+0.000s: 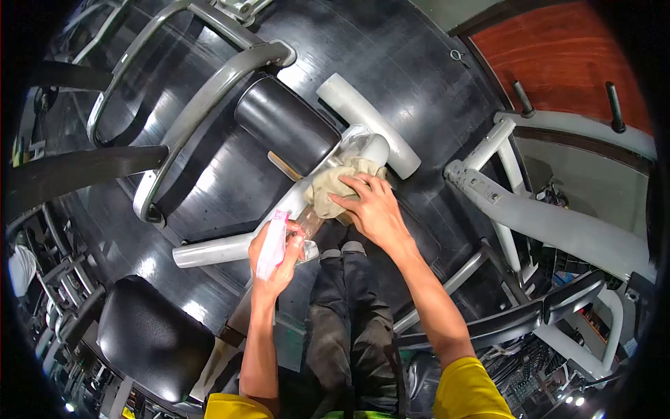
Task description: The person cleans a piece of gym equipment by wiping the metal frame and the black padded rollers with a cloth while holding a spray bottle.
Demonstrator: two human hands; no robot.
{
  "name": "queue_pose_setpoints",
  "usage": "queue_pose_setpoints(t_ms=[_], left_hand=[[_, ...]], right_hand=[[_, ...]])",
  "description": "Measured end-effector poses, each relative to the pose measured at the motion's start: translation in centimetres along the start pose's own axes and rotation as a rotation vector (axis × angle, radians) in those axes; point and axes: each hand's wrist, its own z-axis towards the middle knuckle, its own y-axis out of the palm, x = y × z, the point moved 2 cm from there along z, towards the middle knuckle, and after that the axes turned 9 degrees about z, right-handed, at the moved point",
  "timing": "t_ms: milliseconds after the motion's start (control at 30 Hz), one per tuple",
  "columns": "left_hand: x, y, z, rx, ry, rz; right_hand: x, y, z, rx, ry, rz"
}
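My left hand is closed around a spray bottle with a white and pink trigger head and a clear body. The bottle's body points away from me toward the machine frame. Under my right hand a beige cloth lies bunched against the light grey metal frame of a gym machine. My right fingers are bent over the cloth and press on it. Just beyond the cloth is a black padded cushion, fixed to the same machine.
A grey tube lies across the black floor beyond the cloth. Curved metal bars rise at the left, above a black seat. Another machine frame stands at the right, near a reddish wooden panel.
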Motion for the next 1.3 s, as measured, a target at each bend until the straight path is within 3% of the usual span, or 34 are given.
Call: queue_pose_setpoints(t_ms=[33, 233, 367, 533, 667, 967, 1100, 1167, 1300], left_hand=[[0.5, 0.1, 0.0, 0.002, -0.01, 0.001], [2.3, -0.7, 0.4, 0.121, -0.059, 0.08], [2.9, -1.1, 0.7, 0.205, -0.103, 0.183], [2.0, -0.7, 0.9, 0.266, -0.287, 0.23], [1.7, -0.7, 0.5, 0.202, -0.249, 0.406], [4.3, -2.9, 1.4, 0.19, -0.255, 0.32], [4.8, -4.4, 2.4, 0.158, -0.278, 0.314], [4.7, -5.1, 2.7, 0.048, -0.261, 0.304], [2.9, -6.7, 3.2, -0.046, -0.199, 0.27]], right_hand=[[0.4, 1.1, 0.2, -0.056, -0.078, -0.106], [1.9, 2.6, -0.7, 0.048, 0.02, -0.016], [3.4, 2.0, 0.0, 0.48, 0.448, 0.073], [3.9, 1.5, 0.4, 0.437, 0.422, 0.072], [3.6, 1.6, 0.4, 0.418, 0.407, 0.053], [4.2, 1.9, 0.3, 0.447, 0.409, 0.081], [4.6, 2.0, 0.0, 0.521, 0.423, 0.189], [5.2, 2.3, -0.3, 0.56, 0.42, 0.247], [6.0, 1.9, -1.2, 0.557, 0.543, 0.509]])
